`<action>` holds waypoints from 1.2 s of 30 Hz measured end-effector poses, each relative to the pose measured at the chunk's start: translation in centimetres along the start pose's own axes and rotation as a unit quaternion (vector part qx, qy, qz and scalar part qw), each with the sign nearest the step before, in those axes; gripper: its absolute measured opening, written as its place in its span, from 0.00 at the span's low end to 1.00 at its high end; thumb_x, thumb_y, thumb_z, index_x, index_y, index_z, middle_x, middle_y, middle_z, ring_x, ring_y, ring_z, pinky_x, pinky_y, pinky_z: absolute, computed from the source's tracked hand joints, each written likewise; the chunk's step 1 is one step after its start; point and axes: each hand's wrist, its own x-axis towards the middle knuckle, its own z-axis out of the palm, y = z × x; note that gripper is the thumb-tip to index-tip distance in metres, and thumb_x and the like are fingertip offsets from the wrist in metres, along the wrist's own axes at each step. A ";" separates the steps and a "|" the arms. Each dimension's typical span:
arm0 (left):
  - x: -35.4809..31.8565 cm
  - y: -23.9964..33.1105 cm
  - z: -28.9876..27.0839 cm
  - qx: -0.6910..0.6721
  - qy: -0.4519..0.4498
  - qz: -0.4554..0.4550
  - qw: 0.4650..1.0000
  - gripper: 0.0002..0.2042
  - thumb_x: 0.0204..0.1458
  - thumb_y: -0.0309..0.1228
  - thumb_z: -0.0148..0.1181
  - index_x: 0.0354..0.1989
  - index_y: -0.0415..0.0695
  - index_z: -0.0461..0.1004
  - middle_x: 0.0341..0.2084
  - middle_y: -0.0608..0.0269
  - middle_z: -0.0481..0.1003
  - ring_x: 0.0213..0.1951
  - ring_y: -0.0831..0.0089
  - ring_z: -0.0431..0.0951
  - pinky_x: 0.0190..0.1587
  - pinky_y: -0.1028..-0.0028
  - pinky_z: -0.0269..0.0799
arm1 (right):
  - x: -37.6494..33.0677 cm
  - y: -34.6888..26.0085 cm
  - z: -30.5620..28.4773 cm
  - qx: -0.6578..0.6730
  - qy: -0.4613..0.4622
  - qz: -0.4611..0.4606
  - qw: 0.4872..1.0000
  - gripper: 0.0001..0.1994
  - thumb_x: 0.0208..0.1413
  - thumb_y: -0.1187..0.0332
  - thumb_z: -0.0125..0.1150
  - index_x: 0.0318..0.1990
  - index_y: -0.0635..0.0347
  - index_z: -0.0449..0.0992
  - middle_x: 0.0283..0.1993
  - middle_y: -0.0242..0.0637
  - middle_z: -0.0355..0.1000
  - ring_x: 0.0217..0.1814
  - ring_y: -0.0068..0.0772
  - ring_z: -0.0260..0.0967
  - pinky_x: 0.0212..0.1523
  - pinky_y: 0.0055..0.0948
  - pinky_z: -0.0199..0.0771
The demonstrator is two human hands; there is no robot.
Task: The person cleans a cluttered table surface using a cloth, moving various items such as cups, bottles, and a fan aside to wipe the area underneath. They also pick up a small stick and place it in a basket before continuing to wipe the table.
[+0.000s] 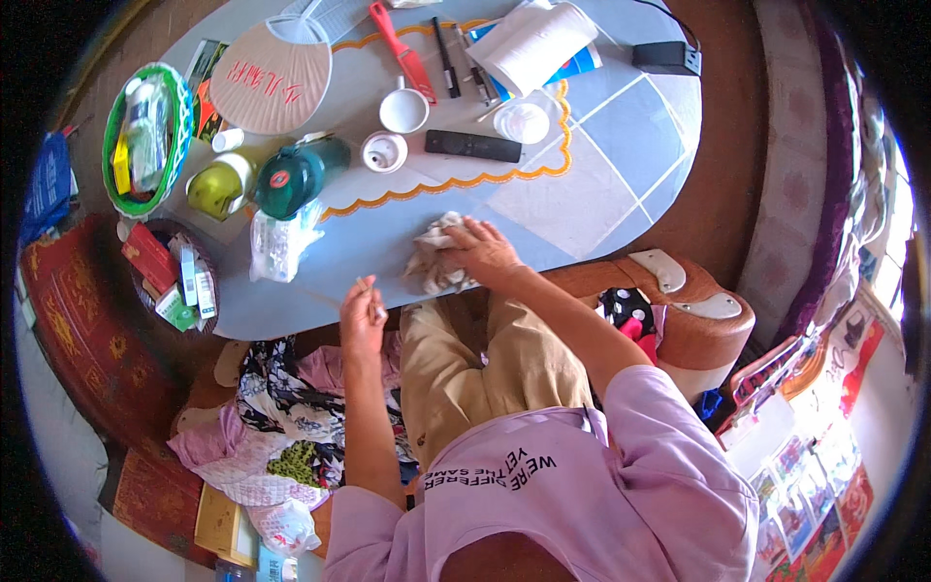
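My right hand [488, 256] presses on a crumpled pale cloth [434, 262] near the table's front edge, its fingers closed over the cloth. At the table's edge to the left, my left hand [363, 312] is closed in a pinch. Something thin and pale seems to stick out from it toward the left, too blurred to name. A clear plastic bag [279, 242] lies on the table beyond that hand. Farther back stand a dark green lidded bottle [291, 182], a white jar lid [384, 152] and a white cup [403, 111]. A black remote control [473, 145] lies beyond the cloth.
The oval blue-grey table [388, 215] also bears a hand fan [273, 82], a red-handled brush [400, 48], a green-rimmed basket [109, 145] and paper [533, 47]. A basket of boxes [213, 310] is at the left edge. Clothes [291, 398] lie on the seat beside me.
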 end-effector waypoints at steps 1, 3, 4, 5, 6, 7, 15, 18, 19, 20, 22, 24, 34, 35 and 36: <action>0.3 -0.5 2.1 0.010 -0.028 -0.001 1.000 0.08 0.49 0.26 0.46 0.37 0.40 0.66 0.18 0.67 0.64 0.16 0.81 0.61 0.15 0.85 0.55 | -1.3 1.8 -0.6 -0.015 -0.011 0.018 1.000 0.16 0.47 0.66 0.47 0.44 0.34 0.69 0.61 0.26 0.48 0.64 0.38 0.40 0.61 0.41 0.40; 1.2 -1.2 6.1 0.023 -0.082 -0.006 0.996 0.08 0.49 0.26 0.46 0.37 0.40 0.65 0.18 0.68 0.63 0.20 0.79 0.62 0.21 0.82 0.60 | -3.7 5.5 -1.7 -0.049 -0.007 0.069 0.996 0.16 0.47 0.65 0.47 0.45 0.34 0.69 0.60 0.28 0.48 0.63 0.40 0.42 0.60 0.44 0.41; 1.4 -1.3 8.1 0.034 -0.117 0.000 0.993 0.07 0.49 0.27 0.46 0.35 0.39 0.65 0.19 0.66 0.64 0.21 0.78 0.65 0.23 0.79 0.61 | -4.8 7.1 -2.3 -0.068 0.006 0.101 0.993 0.16 0.47 0.65 0.48 0.45 0.34 0.69 0.60 0.29 0.49 0.63 0.40 0.43 0.59 0.46 0.43; 1.5 -1.4 10.0 0.039 -0.097 -0.010 0.994 0.06 0.48 0.26 0.46 0.34 0.39 0.65 0.19 0.66 0.64 0.21 0.77 0.64 0.22 0.79 0.61 | -5.9 8.9 -3.0 -0.071 0.014 0.135 0.988 0.17 0.46 0.65 0.49 0.46 0.34 0.68 0.60 0.30 0.48 0.63 0.41 0.43 0.58 0.47 0.45; 1.5 -1.4 11.7 0.044 -0.077 -0.020 0.996 0.06 0.47 0.26 0.45 0.33 0.39 0.65 0.20 0.65 0.64 0.20 0.77 0.64 0.22 0.78 0.61 | -6.8 10.6 -4.0 -0.074 0.020 0.168 0.983 0.18 0.45 0.65 0.50 0.47 0.35 0.68 0.60 0.30 0.48 0.63 0.41 0.44 0.57 0.48 0.47; 2.0 -1.5 12.5 0.059 -0.087 -0.010 0.994 0.06 0.47 0.25 0.44 0.33 0.39 0.65 0.20 0.65 0.64 0.20 0.77 0.63 0.21 0.79 0.60 | -7.3 12.2 -4.7 -0.076 0.044 0.199 0.976 0.19 0.44 0.66 0.50 0.47 0.35 0.67 0.60 0.32 0.48 0.62 0.42 0.45 0.57 0.49 0.48; 5.5 -0.6 19.1 0.259 -0.083 0.092 0.958 0.05 0.48 0.27 0.45 0.32 0.41 0.66 0.21 0.68 0.64 0.16 0.85 0.56 0.15 0.85 0.50 | -6.8 24.6 -8.2 0.037 0.321 0.373 0.870 0.23 0.40 0.70 0.48 0.49 0.48 0.65 0.53 0.46 0.55 0.52 0.50 0.54 0.50 0.38 0.58; 6.0 -0.3 21.0 0.291 -0.078 0.117 0.946 0.06 0.49 0.30 0.48 0.33 0.41 0.66 0.20 0.70 0.62 0.17 0.87 0.56 0.17 0.86 0.50 | -4.8 23.7 -8.8 0.037 0.315 0.415 0.853 0.23 0.39 0.70 0.48 0.49 0.50 0.66 0.55 0.51 0.53 0.55 0.57 0.50 0.53 0.41 0.56; 6.2 -0.3 21.7 0.298 -0.085 0.120 0.943 0.06 0.49 0.30 0.47 0.32 0.41 0.67 0.20 0.71 0.62 0.18 0.87 0.56 0.18 0.86 0.51 | -4.9 23.6 -8.4 0.021 0.323 0.396 0.859 0.24 0.39 0.71 0.49 0.50 0.50 0.66 0.55 0.52 0.52 0.55 0.58 0.50 0.53 0.41 0.56; 6.7 -0.2 22.2 0.305 -0.093 0.123 0.940 0.06 0.49 0.30 0.47 0.32 0.41 0.67 0.20 0.71 0.62 0.18 0.86 0.57 0.18 0.85 0.53 | -5.2 23.3 -7.8 0.004 0.331 0.378 0.865 0.24 0.38 0.71 0.49 0.50 0.50 0.65 0.55 0.54 0.52 0.55 0.59 0.49 0.53 0.42 0.55; 8.9 -0.9 21.5 0.424 -0.049 0.262 0.866 0.07 0.47 0.29 0.50 0.32 0.39 0.68 0.20 0.64 0.66 0.23 0.75 0.65 0.26 0.77 0.62 | -5.3 22.2 -7.4 -0.002 0.337 0.315 0.887 0.24 0.37 0.73 0.50 0.49 0.52 0.66 0.55 0.56 0.50 0.56 0.59 0.48 0.54 0.42 0.54; 10.2 -1.2 21.8 0.536 -0.046 0.400 0.742 0.08 0.45 0.28 0.51 0.32 0.38 0.68 0.22 0.59 0.68 0.26 0.67 0.69 0.31 0.72 0.65 | -5.7 20.9 -6.9 -0.015 0.316 0.296 0.901 0.24 0.36 0.74 0.51 0.48 0.53 0.67 0.55 0.57 0.50 0.56 0.60 0.47 0.55 0.42 0.53; 13.9 -0.1 26.8 0.697 -0.011 0.448 0.560 0.09 0.39 0.30 0.56 0.31 0.44 0.70 0.30 0.56 0.69 0.35 0.57 0.70 0.34 0.62 0.67 | -7.8 17.0 -5.7 0.029 0.242 0.244 0.939 0.26 0.36 0.75 0.50 0.50 0.56 0.65 0.56 0.58 0.49 0.61 0.56 0.42 0.59 0.46 0.42; 14.3 -0.1 26.9 0.708 -0.010 0.445 0.549 0.09 0.39 0.30 0.57 0.31 0.45 0.70 0.30 0.56 0.69 0.35 0.57 0.71 0.34 0.62 0.67 | -7.7 16.9 -5.7 0.032 0.242 0.247 0.938 0.26 0.36 0.75 0.50 0.50 0.55 0.65 0.56 0.58 0.49 0.61 0.56 0.42 0.60 0.46 0.42; 14.5 -0.2 27.2 0.718 -0.012 0.442 0.538 0.09 0.39 0.30 0.57 0.31 0.45 0.70 0.30 0.56 0.70 0.35 0.57 0.71 0.33 0.61 0.67 | -7.7 17.0 -5.8 0.035 0.241 0.254 0.936 0.26 0.36 0.75 0.50 0.50 0.54 0.65 0.56 0.58 0.49 0.61 0.56 0.42 0.60 0.46 0.42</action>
